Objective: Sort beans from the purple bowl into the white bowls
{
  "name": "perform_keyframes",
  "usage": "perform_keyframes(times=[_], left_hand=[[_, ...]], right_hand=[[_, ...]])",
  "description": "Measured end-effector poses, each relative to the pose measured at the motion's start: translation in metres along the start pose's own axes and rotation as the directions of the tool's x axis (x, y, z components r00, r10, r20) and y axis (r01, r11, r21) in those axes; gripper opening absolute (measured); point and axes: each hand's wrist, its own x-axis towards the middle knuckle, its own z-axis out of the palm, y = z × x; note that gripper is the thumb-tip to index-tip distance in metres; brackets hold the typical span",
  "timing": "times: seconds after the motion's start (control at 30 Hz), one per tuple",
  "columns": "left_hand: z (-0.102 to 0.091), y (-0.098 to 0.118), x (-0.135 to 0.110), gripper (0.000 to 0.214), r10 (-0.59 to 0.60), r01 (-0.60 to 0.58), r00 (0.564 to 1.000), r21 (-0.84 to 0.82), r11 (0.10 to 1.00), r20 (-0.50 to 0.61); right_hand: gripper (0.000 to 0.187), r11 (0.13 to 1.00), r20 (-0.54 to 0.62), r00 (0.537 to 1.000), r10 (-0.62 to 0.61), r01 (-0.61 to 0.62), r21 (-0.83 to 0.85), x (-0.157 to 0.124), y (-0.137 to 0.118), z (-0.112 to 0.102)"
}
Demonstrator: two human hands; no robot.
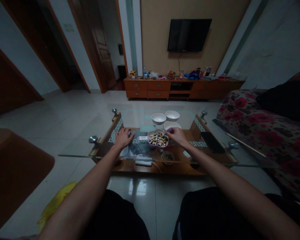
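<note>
- three bowls [158, 118] stand toward the far edge of the glass coffee table [75, 155];
- a lobed dish [158, 138] sits just before them, holding beans;
- a small bowl [167, 157] sits nearer the front edge;
- a charger [143, 162] lies left of it;
- a phone [212, 142] lies toward the right end

Three white bowls [158, 118], one small seed bowl [168, 157], one scalloped dish [158, 138].

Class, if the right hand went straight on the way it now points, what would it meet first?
The purple-rimmed dish of mixed beans, just ahead of the right hand. Depth is hard to judge here, so the fingertips may already be touching its rim.
</note>
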Motion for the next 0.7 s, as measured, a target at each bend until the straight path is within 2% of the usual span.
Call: perform_keyframes(times=[0.17,0.37,0.53,0.7], left_hand=[[-0.001,0.000,-0.001,0.056,0.002,-0.002,1.000,-0.011,1.000,0.001],[-0.001,0.000,-0.001,0.057,-0.005,0.005,1.000,-0.011,1.000,0.005],[-0.001,0.000,-0.001,0.056,0.001,-0.001,1.000,-0.008,1.000,0.001],[-0.001,0.000,-0.001,0.058,-0.002,0.003,1.000,-0.006,1.000,0.012]], right_hand=[[0.018,0.999,-0.003,1.000,0.031,-0.031,-0.011,0.002,0.009,0.005],[0.019,0.993,0.034,0.997,0.073,-0.069,-0.091,-0.001,-0.002,0.006],[0.019,0.982,0.016,0.999,0.049,-0.045,-0.183,-0.003,-0.009,0.009],[0.019,0.991,0.042,0.999,-0.007,0.013,-0.136,-0.004,-0.009,0.004]])
